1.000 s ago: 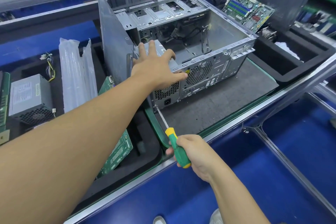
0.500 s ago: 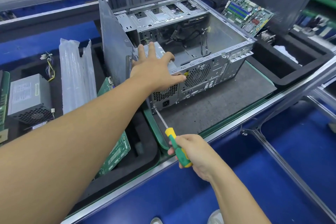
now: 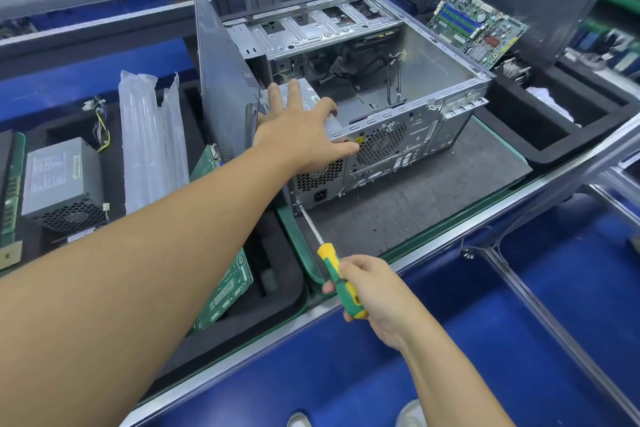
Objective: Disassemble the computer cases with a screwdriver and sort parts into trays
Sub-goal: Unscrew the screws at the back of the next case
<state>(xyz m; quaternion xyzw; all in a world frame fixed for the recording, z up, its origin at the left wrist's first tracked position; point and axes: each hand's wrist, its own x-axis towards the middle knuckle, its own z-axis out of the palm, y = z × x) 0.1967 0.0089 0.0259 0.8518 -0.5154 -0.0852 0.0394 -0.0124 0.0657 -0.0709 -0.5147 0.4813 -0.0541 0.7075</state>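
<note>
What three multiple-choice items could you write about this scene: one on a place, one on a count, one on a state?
1. Where is the tip of the green-and-yellow-handled screwdriver?
A. At the lower left corner of the rear panel of the open grey metal computer case
B. On a green circuit board
C. In the air above the case

2. How many grey box-shaped power supplies lie in the black foam tray on the left?
A. None
B. One
C. Three

3. What is the left hand doing?
A. Hanging idle
B. Pulling a cable
C. Lying with spread fingers on the silver unit in the case's near corner

Answers: 1 A, the metal shaft ends at that corner. 2 B, only a single one shows there. 3 C, the fingers reach straight over the unit, with the thumb on the rear panel.
</note>
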